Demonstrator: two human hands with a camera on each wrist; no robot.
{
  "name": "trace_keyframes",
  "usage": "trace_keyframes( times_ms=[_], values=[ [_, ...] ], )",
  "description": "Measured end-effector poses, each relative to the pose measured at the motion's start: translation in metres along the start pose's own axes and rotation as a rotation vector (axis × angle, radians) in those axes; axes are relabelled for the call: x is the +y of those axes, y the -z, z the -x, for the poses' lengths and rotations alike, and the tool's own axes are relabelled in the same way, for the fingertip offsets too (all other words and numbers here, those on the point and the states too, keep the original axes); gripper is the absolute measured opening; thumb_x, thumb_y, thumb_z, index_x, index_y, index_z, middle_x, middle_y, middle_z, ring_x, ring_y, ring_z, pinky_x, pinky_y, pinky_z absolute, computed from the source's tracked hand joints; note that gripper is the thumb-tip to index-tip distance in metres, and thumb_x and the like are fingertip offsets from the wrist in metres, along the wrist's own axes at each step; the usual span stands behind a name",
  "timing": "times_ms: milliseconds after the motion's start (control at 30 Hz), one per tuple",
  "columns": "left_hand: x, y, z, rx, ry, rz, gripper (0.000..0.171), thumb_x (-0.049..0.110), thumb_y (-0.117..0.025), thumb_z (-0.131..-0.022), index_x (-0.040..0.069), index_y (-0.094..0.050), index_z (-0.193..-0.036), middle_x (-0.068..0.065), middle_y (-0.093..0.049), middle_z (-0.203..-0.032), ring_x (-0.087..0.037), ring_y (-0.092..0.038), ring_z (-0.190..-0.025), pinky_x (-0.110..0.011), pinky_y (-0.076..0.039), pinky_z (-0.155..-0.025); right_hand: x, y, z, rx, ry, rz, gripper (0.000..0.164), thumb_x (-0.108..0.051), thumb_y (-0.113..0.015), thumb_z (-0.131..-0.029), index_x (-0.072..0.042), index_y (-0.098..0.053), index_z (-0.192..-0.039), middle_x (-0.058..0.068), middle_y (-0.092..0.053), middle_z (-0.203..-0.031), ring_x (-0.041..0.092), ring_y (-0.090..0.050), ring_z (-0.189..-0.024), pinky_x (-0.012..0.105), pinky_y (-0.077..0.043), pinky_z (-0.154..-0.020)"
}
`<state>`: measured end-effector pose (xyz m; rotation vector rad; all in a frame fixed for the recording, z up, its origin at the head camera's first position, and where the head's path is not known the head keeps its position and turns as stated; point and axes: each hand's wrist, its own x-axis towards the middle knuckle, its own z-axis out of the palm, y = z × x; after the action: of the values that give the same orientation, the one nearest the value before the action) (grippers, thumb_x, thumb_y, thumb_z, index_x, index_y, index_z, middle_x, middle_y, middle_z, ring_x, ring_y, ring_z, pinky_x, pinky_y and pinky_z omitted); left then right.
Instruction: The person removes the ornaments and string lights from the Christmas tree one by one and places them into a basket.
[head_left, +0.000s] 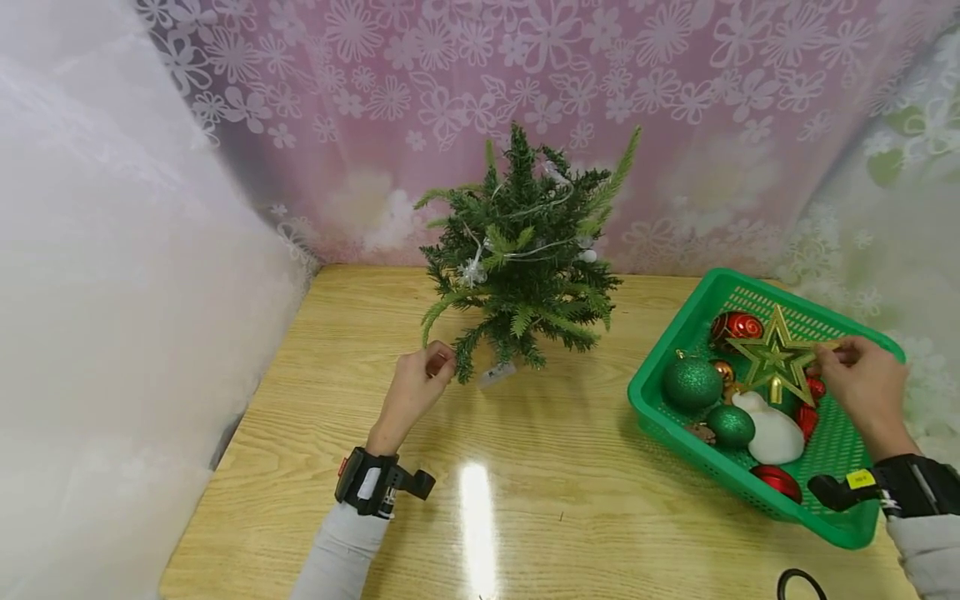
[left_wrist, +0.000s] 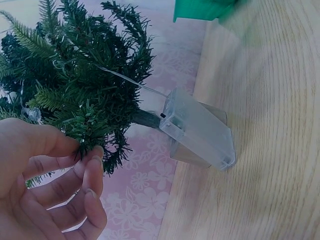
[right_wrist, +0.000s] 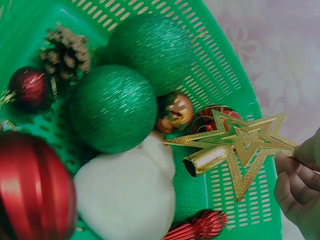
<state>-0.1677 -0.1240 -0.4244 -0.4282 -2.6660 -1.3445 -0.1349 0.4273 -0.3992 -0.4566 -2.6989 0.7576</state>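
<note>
Two hands | left point(head_left: 420, 379) pinches tree point(head_left: 525, 258) branch tip | right point(head_left: 862, 383) pinches gold star point(head_left: 776, 354) over basket point(head_left: 645, 400)

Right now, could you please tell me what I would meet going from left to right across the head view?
Left hand → small tree → green basket with large green ball → gold star → right hand.
</note>
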Motion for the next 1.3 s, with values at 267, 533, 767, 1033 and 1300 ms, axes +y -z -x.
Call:
trace_keyframes(
  times_ms=[267, 533, 767, 1033, 1300],
  values=[
    [-0.001, -0.001, -0.001, 0.009, 0.006, -0.010, 0.010, 0.008, -0.059, -0.095, 0.008, -0.069, -0.094, -0.006, -0.068, -0.077, -0.013, -0.061, -0.064, -0.031, -0.050, -0.061, 0.006, -0.006, 0.007, -0.050, -0.044, 0.062, 0.042, -0.020, -0.046, -0.101, 0.018, -0.050, -0.118, 0.032, -0.059, -0.096, 0.011, -0.047, -0.060, 0.027, -0.041, -0.047],
    [-0.002, -0.001, 0.000, 0.011, 0.003, -0.001, 0.009, 0.008, -0.059, -0.094, 0.007, -0.068, -0.095, -0.008, -0.068, -0.077, -0.013, -0.060, -0.062, -0.030, -0.050, -0.059, 0.012, -0.014, 0.006, -0.140, -0.118, -0.015, 0.040, -0.023, -0.044, -0.102, 0.014, -0.050, -0.117, 0.007, -0.065, -0.067, 0.010, -0.056, -0.052, 0.033, -0.047, -0.047],
    [-0.002, -0.002, 0.000, 0.012, 0.007, 0.004, 0.009, 0.008, -0.060, -0.094, 0.008, -0.068, -0.095, -0.006, -0.068, -0.077, -0.012, -0.061, -0.064, -0.030, -0.050, -0.060, 0.027, -0.021, 0.007, -0.243, -0.142, -0.113, 0.046, -0.017, -0.042, -0.102, 0.021, -0.040, -0.129, 0.002, -0.066, -0.066, 0.006, -0.062, -0.054, 0.032, -0.054, -0.054],
    [-0.003, -0.003, 0.000, 0.014, 0.009, 0.008, 0.009, 0.007, -0.059, -0.094, 0.007, -0.068, -0.094, -0.006, -0.067, -0.077, -0.013, -0.060, -0.065, -0.031, -0.050, -0.062, 0.038, -0.029, 0.002, -0.284, -0.178, -0.092, 0.051, -0.022, -0.046, -0.101, 0.018, -0.039, -0.130, 0.005, -0.068, -0.063, 0.012, -0.065, -0.054, 0.039, -0.052, -0.056],
    [-0.003, -0.003, 0.001, 0.005, 0.007, 0.013, 0.009, 0.009, -0.060, -0.095, 0.007, -0.068, -0.097, -0.005, -0.066, -0.077, -0.012, -0.059, -0.063, -0.030, -0.048, -0.059, 0.036, -0.028, 0.001, -0.395, -0.181, -0.063, 0.049, -0.018, -0.046, -0.100, 0.023, -0.037, -0.126, 0.013, -0.069, -0.067, 0.024, -0.069, -0.062, 0.044, -0.054, -0.061]
  ],
)
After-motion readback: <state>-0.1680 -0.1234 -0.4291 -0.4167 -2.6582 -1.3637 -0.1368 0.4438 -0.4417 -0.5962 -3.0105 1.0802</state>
